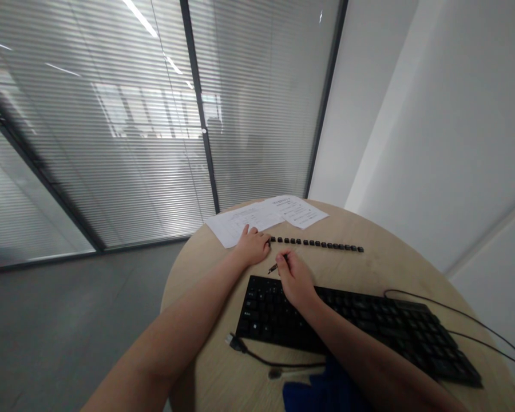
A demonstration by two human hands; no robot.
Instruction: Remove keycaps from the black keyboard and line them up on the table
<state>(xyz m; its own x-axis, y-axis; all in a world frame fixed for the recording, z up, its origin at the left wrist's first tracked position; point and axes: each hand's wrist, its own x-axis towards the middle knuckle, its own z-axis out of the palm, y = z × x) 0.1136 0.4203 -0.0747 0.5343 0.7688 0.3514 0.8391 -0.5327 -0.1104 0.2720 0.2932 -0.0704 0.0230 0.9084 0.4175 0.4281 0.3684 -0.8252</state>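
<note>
A row of small black keycaps (324,244) runs across the round wooden table (395,257). At the row's left end, my left hand (254,246) rests with fingers spread, its fingertips by the first keycaps. My right hand (295,276) is closed around a small dark pen-like tool (273,268), whose tip points down and left. That hand is over the upper left part of a black keyboard (369,315), and my right forearm crosses and hides some of its keys.
Printed papers (246,220) lie at the table's far edge. A USB plug (236,342) with its cable sits below the keyboard, near blue cloth (321,392). More black cable (455,312) curves at the right. Glass partitions with blinds stand behind.
</note>
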